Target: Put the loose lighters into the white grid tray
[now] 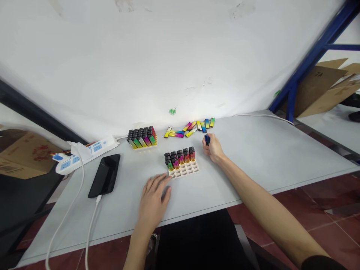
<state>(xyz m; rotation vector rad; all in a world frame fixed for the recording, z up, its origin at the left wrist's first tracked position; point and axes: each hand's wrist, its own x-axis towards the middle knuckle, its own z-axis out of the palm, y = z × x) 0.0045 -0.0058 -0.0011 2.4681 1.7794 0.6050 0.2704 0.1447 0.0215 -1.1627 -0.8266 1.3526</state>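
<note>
My right hand (214, 148) is closed around a lighter (207, 139), whose dark blue end shows above the fingers. To its left stands a white tray (187, 170) with rows of holes. Upright lighters (180, 159) in several colours with black tops fill its back and left holes, while front holes at the right are bare. My left hand (154, 195) lies flat on the table, fingers stretched out, its fingertips at the tray's front left corner. Behind the right hand, several loose lighters (176, 134) lie scattered near the wall.
A second tray of upright lighters (142, 138) stands at the back left. A black phone (104, 176) with a white cable (94, 213) and a white power strip (87, 153) lie on the left. Cardboard boxes (323, 88) sit beyond the blue frame (294, 84) at right.
</note>
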